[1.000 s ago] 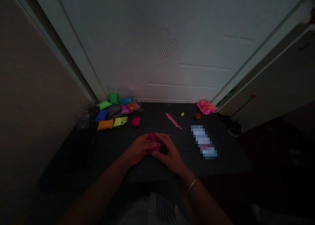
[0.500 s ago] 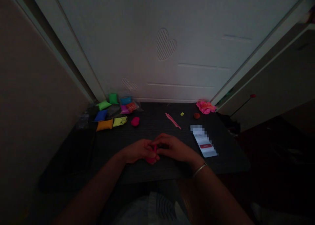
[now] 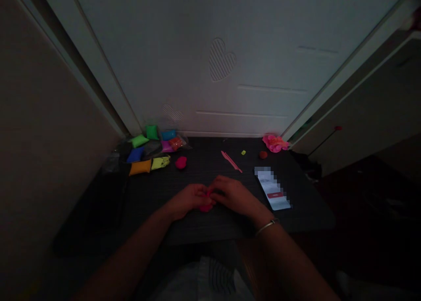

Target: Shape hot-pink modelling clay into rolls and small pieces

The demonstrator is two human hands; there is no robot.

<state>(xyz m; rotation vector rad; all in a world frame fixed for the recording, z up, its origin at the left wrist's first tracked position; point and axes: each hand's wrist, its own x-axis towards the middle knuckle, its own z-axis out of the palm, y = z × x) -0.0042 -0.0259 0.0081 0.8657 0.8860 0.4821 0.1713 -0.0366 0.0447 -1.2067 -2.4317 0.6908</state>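
Note:
Pink modelling clay is held between my two hands near the front of the dark table. My left hand has its fingers closed around the clay from the left. The fingertips of my right hand pinch the clay's upper part from the right. Much of the clay is covered by fingers, so its full shape is hidden. Beyond my hands lie a pink lump of clay and slim pink modelling tools.
Several coloured clay packets lie at the back left. A small yellow piece, a reddish-brown ball and a pink flower-like object sit at the back right. A lit phone rests on the table, right of my hands.
Both hands have shifted slightly up and away from me with the pink clay. My right fingers have come down from a raised strand and pinch closer to the main piece.

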